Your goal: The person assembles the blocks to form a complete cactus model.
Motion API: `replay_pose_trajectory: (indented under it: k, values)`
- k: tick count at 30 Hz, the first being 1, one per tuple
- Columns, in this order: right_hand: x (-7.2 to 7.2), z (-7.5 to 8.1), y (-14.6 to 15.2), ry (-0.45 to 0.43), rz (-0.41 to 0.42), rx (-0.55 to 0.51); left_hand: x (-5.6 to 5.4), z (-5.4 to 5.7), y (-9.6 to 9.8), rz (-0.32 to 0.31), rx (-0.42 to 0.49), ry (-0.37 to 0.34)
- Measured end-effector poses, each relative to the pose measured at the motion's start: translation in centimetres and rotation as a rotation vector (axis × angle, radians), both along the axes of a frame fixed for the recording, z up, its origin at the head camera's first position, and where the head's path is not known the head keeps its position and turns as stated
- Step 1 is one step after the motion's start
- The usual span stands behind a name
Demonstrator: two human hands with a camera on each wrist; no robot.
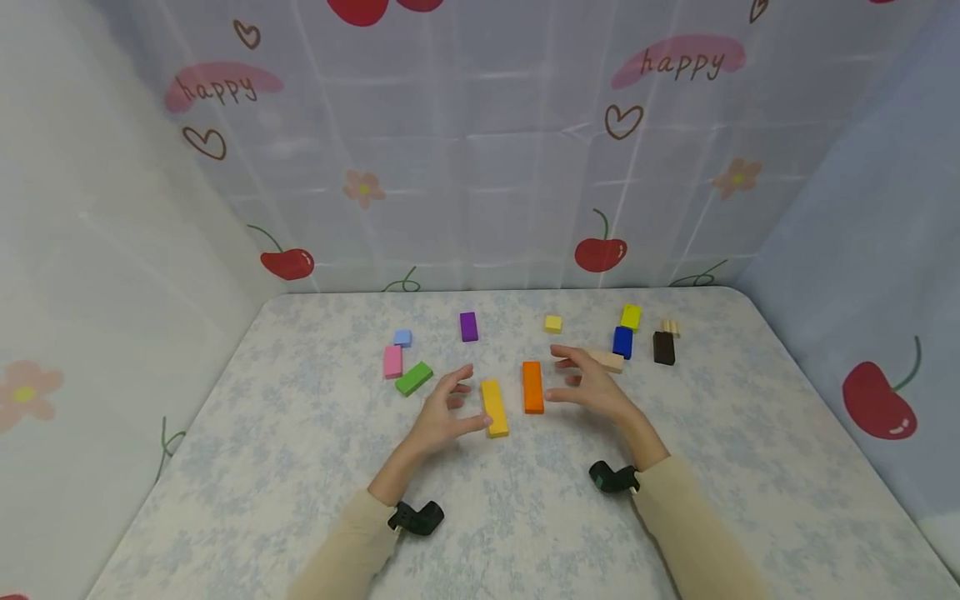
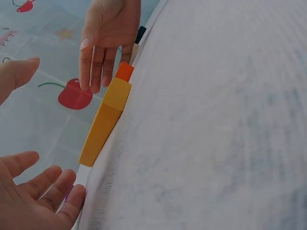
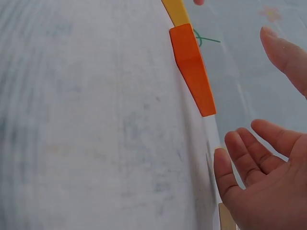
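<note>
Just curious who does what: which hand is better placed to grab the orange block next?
Probably the right hand: it is open and close beside the orange block. The left hand is also open but farther off, with the amber block in between.

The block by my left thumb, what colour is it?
That block is golden yellow, showing best in the left wrist view.

Word "happy" [image 1: 682, 63] twice on rear curtain [image 1: 480, 183], across pink patches [image 1: 266, 79].
</note>
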State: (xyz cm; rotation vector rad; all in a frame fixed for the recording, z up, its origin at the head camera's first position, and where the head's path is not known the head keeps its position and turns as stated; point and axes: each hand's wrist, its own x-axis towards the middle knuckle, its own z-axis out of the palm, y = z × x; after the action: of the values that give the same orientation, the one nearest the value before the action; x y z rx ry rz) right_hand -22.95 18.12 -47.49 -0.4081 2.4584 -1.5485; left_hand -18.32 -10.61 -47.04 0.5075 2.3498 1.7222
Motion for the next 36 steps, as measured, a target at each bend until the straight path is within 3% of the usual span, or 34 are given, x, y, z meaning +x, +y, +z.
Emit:
replay_pose_trajectory:
  k: [3,10,18,29,36]
  values:
    - [-0.4,-0.4,-0.2,-0.005,0.011,-0.004,0.5,0.9,0.1,-0.022,0.001,0.0]
    - [-0.5,-1.2,-0.5,-0.035,0.008,0.015,-0.8,-3.3,0.2,0.015,-0.046,-0.008]
    - [-0.9,-2.2,-0.5,-0.015,0.015,0.057,-0.7,-3.1,0.3,-0.004,-0.107,-0.013]
    - [-1.0,-1.8,-0.8,-0.002,0.103,0.081,-1.0,-3.2,0.4,-0.028,-0.246,0.041]
    - [-1.0,-1.6,-0.9,0.012,0.137,0.151,-1.0,-3.2,0.4,-0.016,-0.266,0.053]
